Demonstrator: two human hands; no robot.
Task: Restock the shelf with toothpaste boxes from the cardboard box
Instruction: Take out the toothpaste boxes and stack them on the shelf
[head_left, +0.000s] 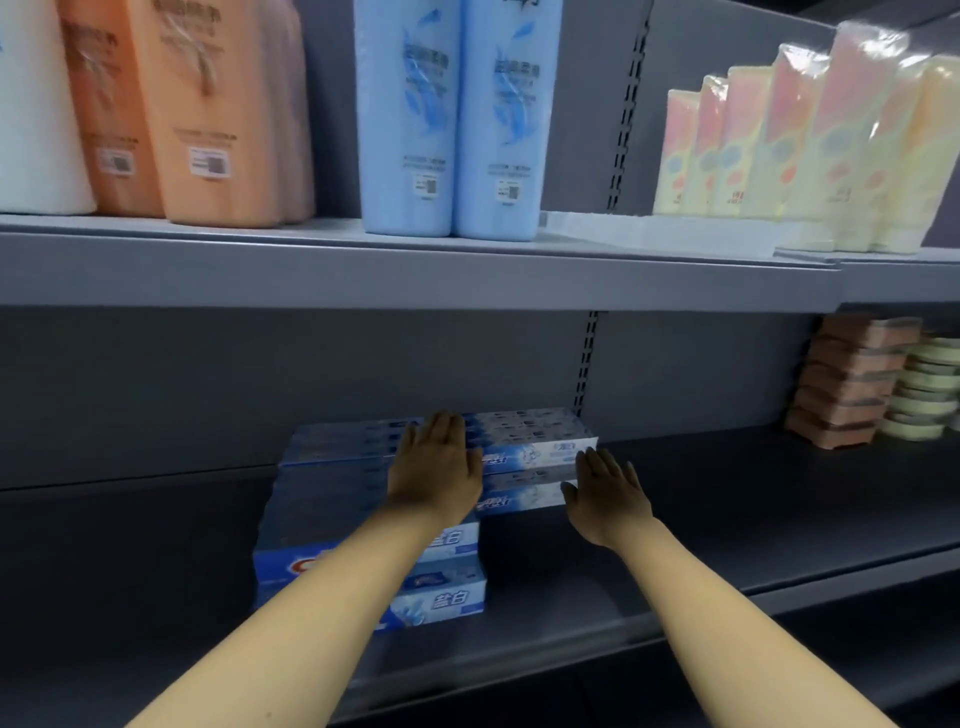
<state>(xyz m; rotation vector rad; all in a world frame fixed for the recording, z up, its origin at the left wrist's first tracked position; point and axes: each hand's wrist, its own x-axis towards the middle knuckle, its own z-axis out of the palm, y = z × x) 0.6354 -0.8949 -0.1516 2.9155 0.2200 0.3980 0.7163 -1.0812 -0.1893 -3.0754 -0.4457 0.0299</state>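
Note:
Several blue and white toothpaste boxes lie stacked in layers on the lower grey shelf. A back row reaches further right than the front stack. My left hand lies flat with straight fingers on top of the stack. My right hand has straight fingers at the right end of the back boxes, touching or nearly touching them. No cardboard box shows in this view.
The upper shelf carries orange bottles, blue bottles and wrapped pastel packs. Stacked brown packs and pale round tins stand at the lower shelf's far right.

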